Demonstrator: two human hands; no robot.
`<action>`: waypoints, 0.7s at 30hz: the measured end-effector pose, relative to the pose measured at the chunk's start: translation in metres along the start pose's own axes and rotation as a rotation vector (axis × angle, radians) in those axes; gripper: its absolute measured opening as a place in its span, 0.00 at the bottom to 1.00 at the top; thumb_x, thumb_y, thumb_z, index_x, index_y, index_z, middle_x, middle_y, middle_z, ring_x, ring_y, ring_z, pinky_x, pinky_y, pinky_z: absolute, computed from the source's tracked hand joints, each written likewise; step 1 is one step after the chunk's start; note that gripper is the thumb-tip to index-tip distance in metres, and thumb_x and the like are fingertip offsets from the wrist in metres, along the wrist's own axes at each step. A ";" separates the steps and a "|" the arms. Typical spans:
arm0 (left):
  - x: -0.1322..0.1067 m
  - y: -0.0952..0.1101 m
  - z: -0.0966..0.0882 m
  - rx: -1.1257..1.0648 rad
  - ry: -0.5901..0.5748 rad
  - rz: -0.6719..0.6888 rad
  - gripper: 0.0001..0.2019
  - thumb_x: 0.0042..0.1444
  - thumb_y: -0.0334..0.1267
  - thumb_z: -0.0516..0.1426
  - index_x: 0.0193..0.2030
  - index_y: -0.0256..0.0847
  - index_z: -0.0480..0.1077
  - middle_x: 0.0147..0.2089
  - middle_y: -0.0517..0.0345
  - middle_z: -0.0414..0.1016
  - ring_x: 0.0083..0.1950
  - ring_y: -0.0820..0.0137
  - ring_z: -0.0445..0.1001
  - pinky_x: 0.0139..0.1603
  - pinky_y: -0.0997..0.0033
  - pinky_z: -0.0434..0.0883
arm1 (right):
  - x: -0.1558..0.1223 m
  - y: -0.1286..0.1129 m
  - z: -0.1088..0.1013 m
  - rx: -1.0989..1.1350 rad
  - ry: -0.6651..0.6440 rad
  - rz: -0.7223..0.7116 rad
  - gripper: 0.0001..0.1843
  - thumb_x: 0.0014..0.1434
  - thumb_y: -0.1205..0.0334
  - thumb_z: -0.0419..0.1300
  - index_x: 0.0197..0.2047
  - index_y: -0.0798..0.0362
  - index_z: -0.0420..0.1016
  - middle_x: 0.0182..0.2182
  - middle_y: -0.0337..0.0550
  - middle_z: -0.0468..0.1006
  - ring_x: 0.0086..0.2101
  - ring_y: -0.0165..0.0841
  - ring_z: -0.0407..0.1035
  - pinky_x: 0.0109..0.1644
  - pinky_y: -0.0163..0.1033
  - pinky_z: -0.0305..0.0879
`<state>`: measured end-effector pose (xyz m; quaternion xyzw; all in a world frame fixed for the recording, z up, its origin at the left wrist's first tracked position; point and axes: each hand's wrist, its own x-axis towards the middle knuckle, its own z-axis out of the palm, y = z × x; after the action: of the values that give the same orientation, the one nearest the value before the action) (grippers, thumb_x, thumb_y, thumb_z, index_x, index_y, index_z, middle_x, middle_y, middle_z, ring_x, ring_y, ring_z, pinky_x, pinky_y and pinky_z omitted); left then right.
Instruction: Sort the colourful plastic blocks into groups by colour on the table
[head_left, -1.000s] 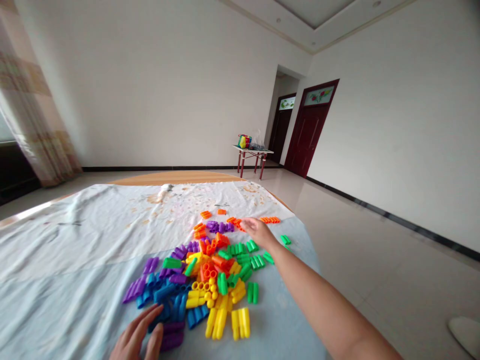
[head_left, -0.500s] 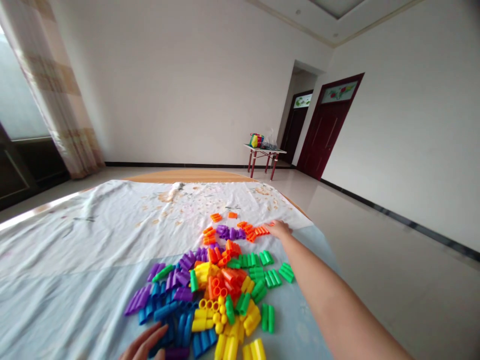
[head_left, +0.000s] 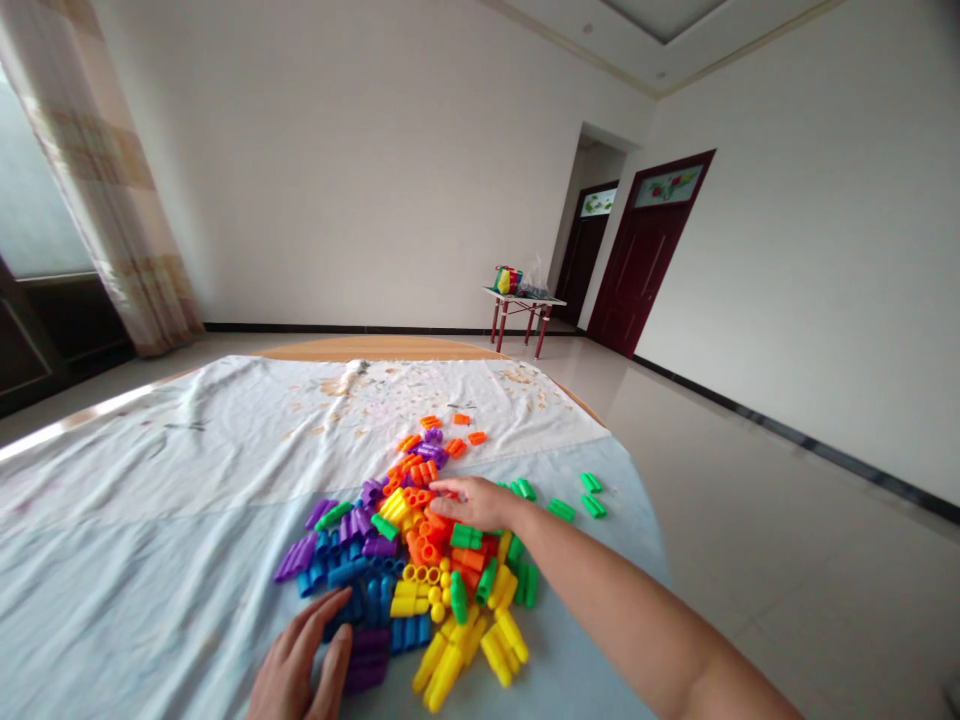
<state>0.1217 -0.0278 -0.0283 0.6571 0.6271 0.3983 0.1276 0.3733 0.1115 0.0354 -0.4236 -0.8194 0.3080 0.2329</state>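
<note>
A colourful pile of plastic tube-shaped toy blocks spreads over the cloth in front of me. My right hand (head_left: 478,502) reaches across it, fingers stretched leftward over the orange blocks (head_left: 426,540), touching some at the pile's upper side. Beside the near left edge lies my left hand (head_left: 301,655), fingers apart, its tips against the blue blocks (head_left: 367,597) and the thumb by a purple block (head_left: 367,658). Yellow blocks (head_left: 448,665) lie nearest me. Green blocks (head_left: 466,537) sit below my right hand, which hides part of the pile.
A white and pale blue cloth (head_left: 150,560) with wrinkles covers the round wooden table (head_left: 375,347). Several loose green blocks (head_left: 592,506) lie toward its right edge. Farther off, a small table (head_left: 525,298) carries a colourful bag (head_left: 508,280).
My right hand has moved left and nearer, from the far right orange blocks onto the pile. Orange and purple blocks have shifted left; some green ones scattered right. My left hand has come further into view.
</note>
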 end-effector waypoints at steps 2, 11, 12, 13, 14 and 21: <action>-0.001 0.004 0.000 -0.014 0.004 -0.008 0.19 0.53 0.50 0.50 0.48 0.49 0.70 0.50 0.57 0.73 0.53 0.65 0.70 0.53 0.61 0.70 | -0.013 0.001 -0.013 0.100 0.036 -0.044 0.27 0.60 0.44 0.51 0.57 0.50 0.67 0.52 0.43 0.72 0.49 0.36 0.68 0.52 0.39 0.64; -0.002 0.006 0.006 0.012 -0.010 0.040 0.23 0.51 0.54 0.51 0.51 0.46 0.68 0.53 0.52 0.70 0.55 0.62 0.68 0.57 0.54 0.66 | -0.105 0.095 -0.086 -0.300 0.587 0.595 0.19 0.55 0.55 0.57 0.47 0.56 0.74 0.54 0.57 0.69 0.57 0.47 0.59 0.60 0.53 0.51; -0.002 0.007 0.006 0.021 -0.011 0.043 0.24 0.51 0.54 0.51 0.51 0.45 0.69 0.53 0.52 0.71 0.55 0.61 0.68 0.57 0.53 0.66 | -0.112 0.100 -0.082 -0.310 0.593 0.619 0.20 0.55 0.54 0.58 0.47 0.56 0.74 0.54 0.57 0.68 0.57 0.48 0.59 0.60 0.53 0.51; -0.002 0.007 0.007 0.027 -0.011 0.044 0.24 0.51 0.55 0.51 0.50 0.45 0.69 0.52 0.52 0.71 0.55 0.61 0.68 0.57 0.53 0.66 | -0.115 0.103 -0.076 -0.316 0.592 0.624 0.20 0.54 0.53 0.58 0.47 0.56 0.74 0.54 0.57 0.68 0.57 0.48 0.58 0.60 0.53 0.51; -0.003 0.008 0.008 0.031 -0.010 0.045 0.24 0.51 0.55 0.50 0.50 0.44 0.69 0.52 0.51 0.71 0.55 0.60 0.68 0.57 0.52 0.66 | -0.115 0.104 -0.069 -0.319 0.586 0.610 0.21 0.55 0.51 0.58 0.47 0.56 0.74 0.54 0.56 0.68 0.57 0.47 0.58 0.60 0.51 0.51; -0.002 0.012 0.003 -0.026 -0.025 -0.018 0.26 0.51 0.56 0.49 0.51 0.44 0.69 0.54 0.52 0.71 0.55 0.62 0.68 0.57 0.56 0.66 | -0.060 0.054 -0.015 -0.259 0.447 0.291 0.24 0.56 0.45 0.55 0.48 0.54 0.74 0.49 0.48 0.74 0.52 0.37 0.65 0.59 0.40 0.56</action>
<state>0.1327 -0.0311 -0.0228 0.6545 0.6261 0.3971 0.1478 0.4444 0.0904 0.0006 -0.6202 -0.7109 0.1304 0.3049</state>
